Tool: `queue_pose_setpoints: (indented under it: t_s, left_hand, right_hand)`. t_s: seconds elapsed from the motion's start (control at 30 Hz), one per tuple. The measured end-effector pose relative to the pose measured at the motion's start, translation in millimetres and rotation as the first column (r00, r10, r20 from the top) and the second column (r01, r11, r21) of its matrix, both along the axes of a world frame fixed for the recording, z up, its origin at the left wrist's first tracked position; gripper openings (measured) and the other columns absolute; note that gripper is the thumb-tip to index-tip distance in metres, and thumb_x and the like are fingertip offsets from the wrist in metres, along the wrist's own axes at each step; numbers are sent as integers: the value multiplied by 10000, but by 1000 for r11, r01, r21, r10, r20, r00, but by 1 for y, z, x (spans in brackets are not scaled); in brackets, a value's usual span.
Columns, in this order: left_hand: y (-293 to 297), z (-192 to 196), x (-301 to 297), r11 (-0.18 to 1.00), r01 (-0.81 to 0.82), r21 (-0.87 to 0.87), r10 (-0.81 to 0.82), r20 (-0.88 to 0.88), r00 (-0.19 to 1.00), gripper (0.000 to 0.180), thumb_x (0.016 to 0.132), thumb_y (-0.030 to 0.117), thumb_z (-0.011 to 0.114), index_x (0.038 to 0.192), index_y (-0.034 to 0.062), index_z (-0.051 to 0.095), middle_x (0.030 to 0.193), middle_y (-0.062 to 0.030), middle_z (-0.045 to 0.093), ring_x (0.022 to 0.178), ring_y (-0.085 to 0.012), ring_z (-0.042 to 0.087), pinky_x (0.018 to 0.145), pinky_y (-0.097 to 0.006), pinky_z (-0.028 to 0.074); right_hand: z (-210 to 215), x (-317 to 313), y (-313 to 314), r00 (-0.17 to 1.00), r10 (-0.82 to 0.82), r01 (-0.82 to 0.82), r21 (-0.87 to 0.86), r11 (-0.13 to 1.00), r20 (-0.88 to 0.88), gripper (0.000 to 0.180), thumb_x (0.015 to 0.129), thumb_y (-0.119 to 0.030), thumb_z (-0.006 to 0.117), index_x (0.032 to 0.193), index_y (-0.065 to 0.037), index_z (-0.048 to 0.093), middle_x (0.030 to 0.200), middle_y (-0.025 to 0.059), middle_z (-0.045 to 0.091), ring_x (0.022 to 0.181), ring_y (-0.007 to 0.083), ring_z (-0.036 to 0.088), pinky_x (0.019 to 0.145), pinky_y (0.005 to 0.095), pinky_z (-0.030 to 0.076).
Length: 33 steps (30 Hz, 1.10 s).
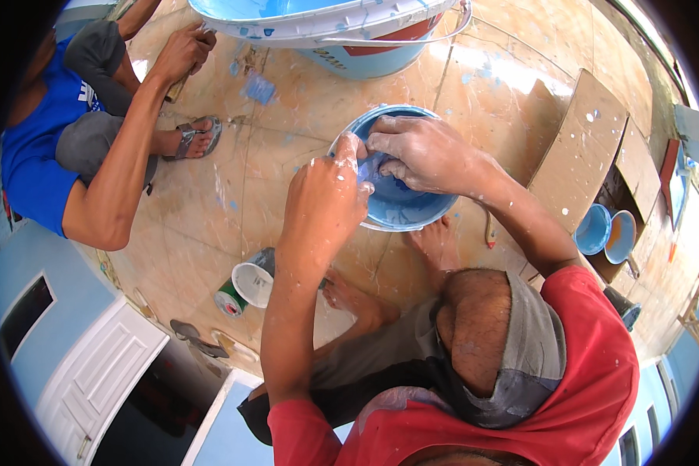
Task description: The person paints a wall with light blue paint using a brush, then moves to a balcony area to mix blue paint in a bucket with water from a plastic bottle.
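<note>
Above a round blue bucket on the tiled floor, both hands come close together. My left hand, specked with white paint, is closed with thumb and fingers on a small crumpled bluish plastic piece. Closed from the other side, my right hand pinches the same piece, its fingers coated in pale residue. The fingers partly cover the plastic, so its exact kind is unclear. Blue paint or liquid shows inside the bucket, below the hands.
A large paint pail stands ahead. A co-worker in blue crouches at left. Near my feet are a white tub, a green can and a paintbrush. Cardboard and blue-stained cups lie right.
</note>
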<state>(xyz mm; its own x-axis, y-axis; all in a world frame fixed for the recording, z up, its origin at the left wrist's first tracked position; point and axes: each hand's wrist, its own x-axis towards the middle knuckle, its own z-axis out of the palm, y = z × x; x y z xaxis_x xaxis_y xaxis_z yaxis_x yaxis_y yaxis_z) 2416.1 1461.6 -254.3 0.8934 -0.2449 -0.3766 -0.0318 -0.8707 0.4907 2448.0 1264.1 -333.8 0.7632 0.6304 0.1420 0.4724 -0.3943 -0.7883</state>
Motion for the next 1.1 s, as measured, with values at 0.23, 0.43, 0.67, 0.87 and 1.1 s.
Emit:
queue_pose_setpoints:
  t_s: [0.23,0.43,0.67,0.87,1.1]
  left_hand:
    - [-2,3,6,995,44,92,-44,-4,999,419,844,33,817,1168,45,553,967,-265,737,959,-488,705,808,-545,533]
    - [1,3,7,991,61,119,-59,-18,998,401,852,45,807,1172,47,565,990,-257,742,964,-485,704,818,-548,532]
    - [18,4,8,992,60,114,-56,-33,998,318,847,88,817,1120,32,663,981,-238,756,950,-459,715,827,-514,545]
    - [16,-1,9,987,122,104,-116,-57,992,268,863,134,812,1094,29,726,989,-231,759,928,-440,720,827,-490,554]
    - [9,2,9,966,201,165,-189,-85,978,225,884,150,797,1072,46,733,983,-211,765,910,-425,721,823,-501,555]
  right_hand:
    - [-5,3,8,1000,17,-17,-41,999,-5,197,799,-46,717,986,-49,776,920,157,733,886,388,708,768,503,544]
    - [-3,3,8,998,53,-48,-198,979,20,276,820,-177,787,1076,-75,772,969,155,742,935,378,722,789,501,554]
    - [21,-2,-20,984,-175,177,-96,979,33,415,823,-191,845,1220,-101,763,1161,164,739,995,398,734,857,473,599]
    - [12,-5,-16,997,-72,74,-55,996,31,369,823,-153,793,1189,-114,772,1118,138,757,952,364,737,801,478,588]
    - [3,-5,1,1000,-14,13,-166,986,-2,227,775,-99,757,999,-68,772,937,141,737,892,371,722,753,491,571]
